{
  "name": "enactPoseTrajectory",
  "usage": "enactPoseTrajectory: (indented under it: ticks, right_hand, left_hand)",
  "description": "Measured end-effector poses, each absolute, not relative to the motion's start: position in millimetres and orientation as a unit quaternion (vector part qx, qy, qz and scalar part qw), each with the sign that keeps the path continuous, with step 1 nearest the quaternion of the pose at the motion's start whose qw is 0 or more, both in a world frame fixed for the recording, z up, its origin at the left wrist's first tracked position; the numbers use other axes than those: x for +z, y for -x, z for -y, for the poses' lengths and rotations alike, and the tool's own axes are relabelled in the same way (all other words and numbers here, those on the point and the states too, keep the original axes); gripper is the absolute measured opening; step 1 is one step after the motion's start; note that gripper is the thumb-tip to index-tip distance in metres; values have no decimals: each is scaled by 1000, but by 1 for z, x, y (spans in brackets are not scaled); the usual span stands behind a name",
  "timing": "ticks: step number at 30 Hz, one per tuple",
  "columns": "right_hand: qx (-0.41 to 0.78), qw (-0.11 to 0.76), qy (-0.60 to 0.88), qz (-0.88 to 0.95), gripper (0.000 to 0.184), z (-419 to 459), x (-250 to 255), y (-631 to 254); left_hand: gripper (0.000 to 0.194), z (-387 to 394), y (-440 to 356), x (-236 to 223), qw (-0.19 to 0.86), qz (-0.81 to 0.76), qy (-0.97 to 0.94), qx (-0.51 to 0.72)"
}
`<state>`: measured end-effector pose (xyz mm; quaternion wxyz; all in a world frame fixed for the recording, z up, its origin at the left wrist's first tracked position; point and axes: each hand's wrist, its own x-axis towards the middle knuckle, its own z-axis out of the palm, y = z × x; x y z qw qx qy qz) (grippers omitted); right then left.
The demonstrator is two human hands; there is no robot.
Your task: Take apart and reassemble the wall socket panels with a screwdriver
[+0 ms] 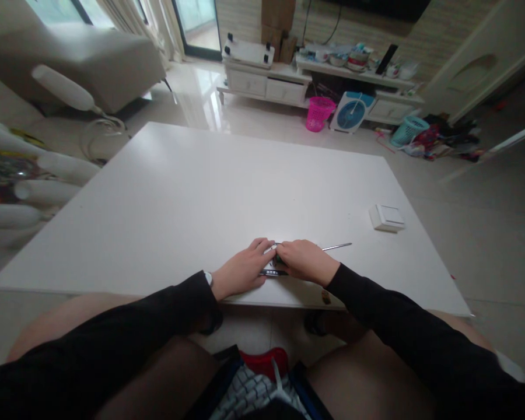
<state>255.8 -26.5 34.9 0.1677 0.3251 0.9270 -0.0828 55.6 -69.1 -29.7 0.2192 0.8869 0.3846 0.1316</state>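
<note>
Both hands rest together near the front edge of a white table [192,192]. My left hand [241,270] lies with its fingers pressed down on a small flat dark object [273,272] whose edge shows between the hands. My right hand [305,261] is closed over the handle of a screwdriver [338,247]; its thin metal shaft sticks out to the right along the tabletop. What the dark object is cannot be made out. Both arms wear black sleeves, and a watch shows at the left wrist.
A white wall switch [387,217] lies on the table at the right. Beyond the table stand a pink basket [319,112], a small blue fan [350,112], a teal basket [409,129] and a low white cabinet [266,87]. A sofa [91,58] is at the far left.
</note>
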Motion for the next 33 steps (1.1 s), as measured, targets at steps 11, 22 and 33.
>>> enactPoseTrajectory:
  ticks: [11,22,33]
  right_hand:
    - [-73,176,-297,-936,19,38,33,-253]
    - [-52,183,-249,-950,19,25,30,-260]
    - [-98,158,-244,-952,14,14,46,-270]
  left_hand:
    - [53,52,-39,-15,334,-342,-861,175]
    - [42,58,-45,-14,303,-368,-863,165]
    - [48,60,-44,-17,291,-369,-867,167]
